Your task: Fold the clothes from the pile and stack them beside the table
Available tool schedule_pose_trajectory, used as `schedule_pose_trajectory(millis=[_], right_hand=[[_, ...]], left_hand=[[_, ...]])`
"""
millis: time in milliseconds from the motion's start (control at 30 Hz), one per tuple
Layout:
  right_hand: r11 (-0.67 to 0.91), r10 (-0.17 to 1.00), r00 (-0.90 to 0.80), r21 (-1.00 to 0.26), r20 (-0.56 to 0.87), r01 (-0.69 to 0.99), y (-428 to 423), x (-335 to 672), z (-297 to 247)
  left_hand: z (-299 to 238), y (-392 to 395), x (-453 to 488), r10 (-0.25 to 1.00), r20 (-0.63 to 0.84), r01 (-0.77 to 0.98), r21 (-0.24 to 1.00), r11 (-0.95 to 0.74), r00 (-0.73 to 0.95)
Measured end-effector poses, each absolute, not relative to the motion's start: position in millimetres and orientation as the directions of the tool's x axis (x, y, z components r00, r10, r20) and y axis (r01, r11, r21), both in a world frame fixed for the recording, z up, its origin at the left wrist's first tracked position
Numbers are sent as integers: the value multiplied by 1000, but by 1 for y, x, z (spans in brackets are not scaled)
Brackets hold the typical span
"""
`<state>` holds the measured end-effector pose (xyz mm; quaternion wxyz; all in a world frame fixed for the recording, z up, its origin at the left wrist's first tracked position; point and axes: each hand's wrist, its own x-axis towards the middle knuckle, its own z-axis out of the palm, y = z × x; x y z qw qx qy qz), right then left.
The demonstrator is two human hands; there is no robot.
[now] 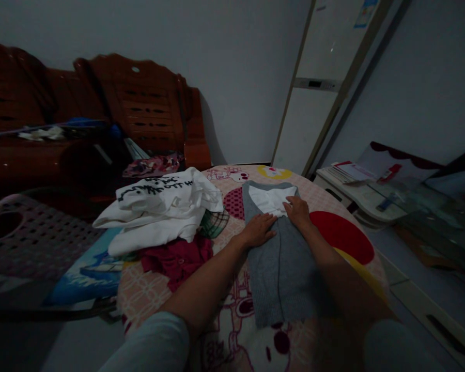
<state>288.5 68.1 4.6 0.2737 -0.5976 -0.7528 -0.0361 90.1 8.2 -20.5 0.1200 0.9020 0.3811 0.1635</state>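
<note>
A grey knit cardigan (265,274) with a dark seam down its front lies flat on the round table. White cloth (269,199) shows inside its V-shaped neckline. My left hand (259,230) rests flat on the cardigan just below the neckline, fingers stretched out. At the neckline's right side, my right hand (297,211) touches the white cloth and the grey edge, its fingers slightly bent and apart. Left of the cardigan sits a heaped white garment (166,206) with black lettering. Beneath it, a dark red garment (182,258) and a green checked cloth (214,223) stick out.
A patterned pink cover (232,310) lies over the table. Wooden seating (147,103) stands behind at the left, a lattice-patterned chair (34,237) with a blue cushion (85,268) nearer. To the right are a tall white cabinet-like unit (310,124) and a low white stand (356,186) with papers.
</note>
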Motion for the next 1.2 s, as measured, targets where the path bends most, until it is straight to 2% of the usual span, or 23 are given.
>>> schedule_pose_trajectory(millis=[133,200,333,500,567,633,700,833,1067,1200], right_hand=[[280,911,-229,-107,342,954,57,266,14],[267,931,-233,-89,280,960,56,253,16],[140,962,-86,-197,258,970,69,247,19],[-29,915,164,-347,369,938,89,273,29],[-23,864,242,-447,441,894,93,279,33],[68,819,284,-577,498,814,94,278,34],[178,842,240,-668,484,723,93,269,32],[246,931,39,-704,362,666,86,249,29],[250,939,9,-696,345,673,47,283,47],[244,959,-94,-610,268,754,-6,314,52]], left_hand=[[-19,7,91,728,213,655,326,-681,651],[-19,7,91,724,214,653,320,-687,656],[-19,6,90,729,205,656,327,-680,653],[-17,4,90,741,188,664,344,-664,644],[-15,3,90,743,187,663,350,-662,642],[-14,2,91,746,188,665,351,-659,639],[-15,2,91,745,187,667,346,-660,640],[-17,3,90,744,195,670,335,-663,639],[-16,5,90,736,193,661,338,-670,649],[-16,6,91,745,172,673,334,-660,645]])
